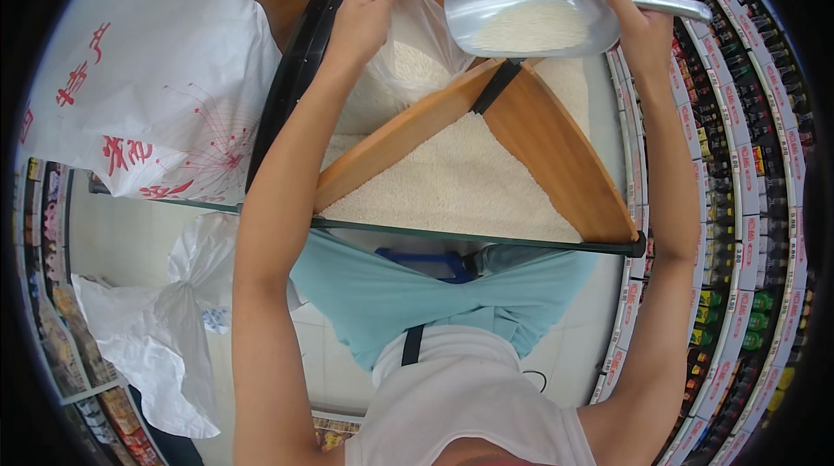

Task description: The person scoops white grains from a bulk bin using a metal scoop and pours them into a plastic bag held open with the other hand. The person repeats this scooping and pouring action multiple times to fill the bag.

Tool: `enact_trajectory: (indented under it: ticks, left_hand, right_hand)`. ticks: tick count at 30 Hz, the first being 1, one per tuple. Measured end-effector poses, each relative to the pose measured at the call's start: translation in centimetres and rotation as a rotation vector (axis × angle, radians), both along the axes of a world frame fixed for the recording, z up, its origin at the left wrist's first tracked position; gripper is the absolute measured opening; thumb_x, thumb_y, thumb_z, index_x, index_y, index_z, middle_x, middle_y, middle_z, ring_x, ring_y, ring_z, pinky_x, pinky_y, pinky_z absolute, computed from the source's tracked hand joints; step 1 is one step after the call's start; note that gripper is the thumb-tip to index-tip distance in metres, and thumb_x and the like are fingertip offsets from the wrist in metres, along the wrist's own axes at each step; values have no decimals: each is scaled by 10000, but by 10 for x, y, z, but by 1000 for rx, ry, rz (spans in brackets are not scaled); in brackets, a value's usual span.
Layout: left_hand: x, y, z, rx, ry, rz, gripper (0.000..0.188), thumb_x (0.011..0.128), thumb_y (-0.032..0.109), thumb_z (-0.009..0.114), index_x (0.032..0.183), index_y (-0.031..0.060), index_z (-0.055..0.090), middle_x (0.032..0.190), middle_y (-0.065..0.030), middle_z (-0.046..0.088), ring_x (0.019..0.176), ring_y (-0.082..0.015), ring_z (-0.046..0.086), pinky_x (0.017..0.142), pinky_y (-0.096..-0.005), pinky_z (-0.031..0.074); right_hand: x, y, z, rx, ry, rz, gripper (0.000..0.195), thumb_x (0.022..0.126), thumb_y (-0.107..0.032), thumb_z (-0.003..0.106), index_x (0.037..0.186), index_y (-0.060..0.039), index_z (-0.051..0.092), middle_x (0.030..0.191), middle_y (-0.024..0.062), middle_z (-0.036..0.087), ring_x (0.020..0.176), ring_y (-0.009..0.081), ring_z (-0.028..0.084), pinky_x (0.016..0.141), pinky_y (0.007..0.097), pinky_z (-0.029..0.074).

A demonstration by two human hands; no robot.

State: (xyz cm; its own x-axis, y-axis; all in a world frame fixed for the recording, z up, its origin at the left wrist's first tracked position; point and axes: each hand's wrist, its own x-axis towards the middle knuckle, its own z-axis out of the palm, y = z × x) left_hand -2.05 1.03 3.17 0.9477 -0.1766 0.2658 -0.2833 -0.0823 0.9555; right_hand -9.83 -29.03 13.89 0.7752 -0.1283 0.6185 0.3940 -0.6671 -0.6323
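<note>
My left hand (366,22) pinches the upper edge of a clear plastic bag (427,52), which bulges with white rice. In my right hand (642,36) is a metal scoop (464,3), gripped where its handle meets the bowl. A small heap of rice (537,26) lies in the scoop's bowl. The scoop is held level with the bag's mouth and just right of it. Below both hands, loose rice (443,179) fills the near compartment of a bin, between wooden dividers (554,147).
A large white sack (150,62) with red print stands at the left, beside a black divider (273,114). A tied white sack (163,329) is below it. Shelves of bottles (723,192) line the right. The bin's dark front rail (456,236) runs before my legs.
</note>
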Motion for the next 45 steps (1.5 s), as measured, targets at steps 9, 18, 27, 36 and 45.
enact_trajectory:
  ticks: [9,18,27,36,45]
  left_hand:
    - [-6,3,3,0,26,6,353,1023,214,408,1179,54,682,564,96,358,474,-18,290,437,-196,235]
    - [-3,1,0,8,16,6,352,1027,200,395,1160,57,688,568,99,350,475,-17,278,441,-191,236]
    - [-2,1,0,18,22,12,349,1031,218,405,1165,66,690,562,99,335,473,-17,274,430,-196,229]
    - [-2,3,0,29,34,3,362,1040,229,389,1179,71,684,572,102,332,479,-17,265,436,-202,221]
    - [-4,2,4,26,79,10,362,1044,234,392,1185,71,683,573,88,342,484,-28,262,452,-203,222]
  right_hand:
    - [-34,4,14,-46,-115,31,398,837,-172,586,1202,-47,683,767,28,660,715,94,579,692,243,464]
    - [-78,41,-173,170,802,274,401,867,-150,574,1253,-56,632,917,72,685,682,110,626,505,249,502]
    - [-82,52,-229,415,1012,306,431,875,-82,570,1305,-78,602,933,57,675,649,97,598,470,232,505]
    - [-71,37,-233,590,845,273,419,807,-60,547,1208,-13,659,898,77,670,721,131,614,606,243,501]
    - [-68,35,-215,812,802,339,407,790,-91,568,1163,42,661,952,106,683,832,158,625,784,256,492]
